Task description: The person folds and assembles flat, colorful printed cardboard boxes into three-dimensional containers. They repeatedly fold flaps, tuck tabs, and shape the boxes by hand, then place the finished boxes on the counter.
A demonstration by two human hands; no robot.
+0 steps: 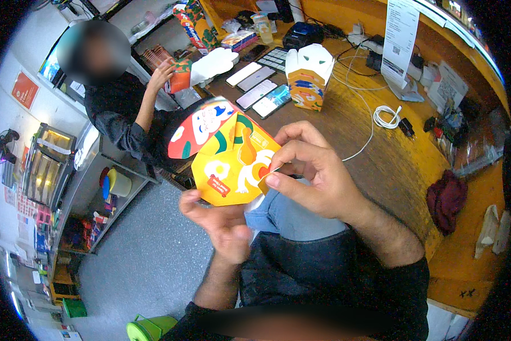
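A yellow and red printed cardboard food box [218, 162], partly folded, is held up over my lap. My right hand [315, 170] pinches its right edge between thumb and fingers. Under its lower edge is my left hand [224, 227], with the thumb against the card and the other fingers partly hidden and slightly smeared. On the table beyond stands a formed box [308, 79] with white inner flaps up.
A co-worker in dark clothes [125, 108] handles another box [181, 77] at the left. Several phones [271, 101] lie on the wooden table [375, 165]. A coiled white cable [387, 116] and a maroon cloth [447, 202] are at the right. A green bucket [150, 328] stands on the floor.
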